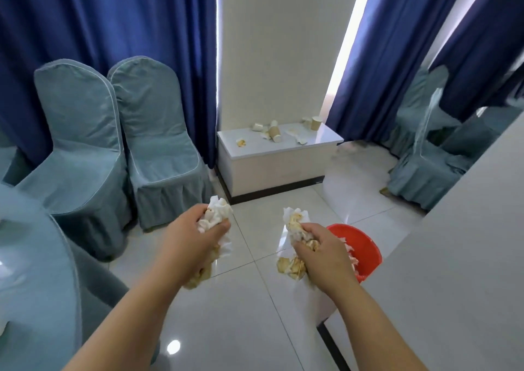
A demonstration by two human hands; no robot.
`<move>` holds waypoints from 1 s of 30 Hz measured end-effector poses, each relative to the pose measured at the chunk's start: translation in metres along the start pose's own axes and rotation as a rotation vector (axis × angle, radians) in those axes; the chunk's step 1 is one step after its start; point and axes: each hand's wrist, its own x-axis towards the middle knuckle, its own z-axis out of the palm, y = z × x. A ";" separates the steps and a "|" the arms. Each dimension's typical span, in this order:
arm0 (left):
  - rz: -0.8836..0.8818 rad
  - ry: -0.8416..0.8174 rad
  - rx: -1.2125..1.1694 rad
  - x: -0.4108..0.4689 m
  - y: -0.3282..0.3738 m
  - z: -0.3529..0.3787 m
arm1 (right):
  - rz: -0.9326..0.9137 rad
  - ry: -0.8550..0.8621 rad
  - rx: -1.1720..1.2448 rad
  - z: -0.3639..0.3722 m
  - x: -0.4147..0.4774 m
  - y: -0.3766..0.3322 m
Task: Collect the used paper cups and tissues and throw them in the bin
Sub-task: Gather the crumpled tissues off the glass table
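Tissues crumpled into a white wad [216, 214], stained yellow-brown at its lower end, fill the left hand [192, 240], whose fingers and thumb curl tightly round it above the glossy tiled floor [249, 328]. Farther back, a low white cabinet [278, 169] against the wall carries the paper cups: 1 white cup [258, 127] lying on its side, 1 brown cup [274, 134] tipped over, and an upright brown cup [315, 123] near the right end, with soiled tissue scraps [296, 136] among them. The right hand [323, 254] clenches another stained wad [293, 224], just left of the red bin [367, 243], which holds crumpled tissue.
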 end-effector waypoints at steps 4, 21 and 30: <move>-0.013 -0.074 -0.034 0.068 0.007 0.015 | 0.051 0.047 -0.018 -0.001 0.050 -0.005; 0.050 -0.450 0.134 0.273 0.040 0.228 | 0.387 0.189 0.006 -0.065 0.222 0.122; -0.041 -0.651 0.212 0.366 0.065 0.373 | 0.664 0.265 0.071 -0.117 0.335 0.207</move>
